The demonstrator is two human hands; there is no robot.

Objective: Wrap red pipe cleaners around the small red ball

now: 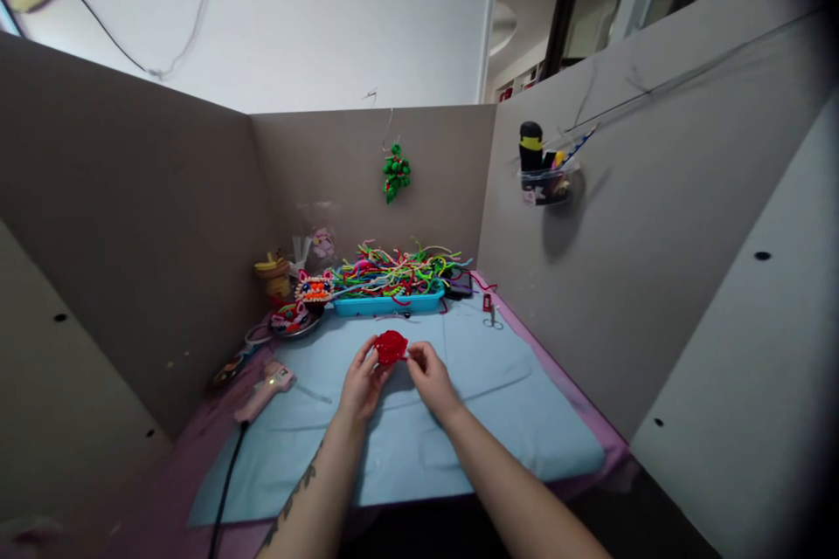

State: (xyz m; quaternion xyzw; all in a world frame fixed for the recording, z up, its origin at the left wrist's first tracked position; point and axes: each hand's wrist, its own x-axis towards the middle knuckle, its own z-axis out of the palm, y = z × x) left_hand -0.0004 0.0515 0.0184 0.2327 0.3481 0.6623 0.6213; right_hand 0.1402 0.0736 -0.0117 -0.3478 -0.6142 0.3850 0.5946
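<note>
A round red fuzzy disc (391,346), which looks made of pipe cleaner, is held just above the light blue cloth (452,445). My left hand (363,376) grips it from the left, with thumb and fingers around its edge. On the other side my right hand (429,374) is closed in a pinch at the disc's right rim. Whether a loose end lies between those fingertips is too small to tell. Beyond both hands stands a blue tray (386,306) heaped with multicoloured pipe cleaners (399,266).
To the left lies a pink glue gun (263,393) with a black cord. Behind it, a metal bowl (298,329) holds colourful fuzzy pieces. Small scissors (493,323) rest at the right. Grey partitions (373,140) enclose the table; a cup of tools (545,185) hangs on one.
</note>
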